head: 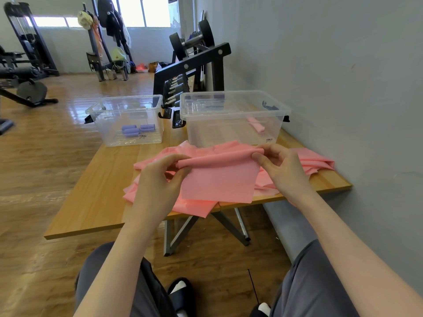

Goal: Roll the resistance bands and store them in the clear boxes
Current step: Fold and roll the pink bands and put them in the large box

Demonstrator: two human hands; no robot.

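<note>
The job looks partly done. The left box (128, 121) holds 3 purple rolls (137, 129), and the right box (233, 117) holds 1 pink roll (257, 125) at its far right. More is left, I think, because a heap of loose pink bands (311, 164) lies on the table (96, 202) in front of the boxes. The person is at the start of a new roll. The left hand (160, 179) pinches the left end of a pink band (219, 179), and the right hand (279, 165) pinches the right end, with fingers curled round it. The top edge of the band is turned over into a thin tube between the 2 hands, and the rest hangs down flat over the heap. The bands look thin, smooth and floppy, like soft rubber sheets, and they crease where they pile up. The boxes are hard see-through plastic with black clips on the sides. I cannot tell if the right box has its lid on; the left one is open on top. The table is smooth wood with metal legs.
</note>
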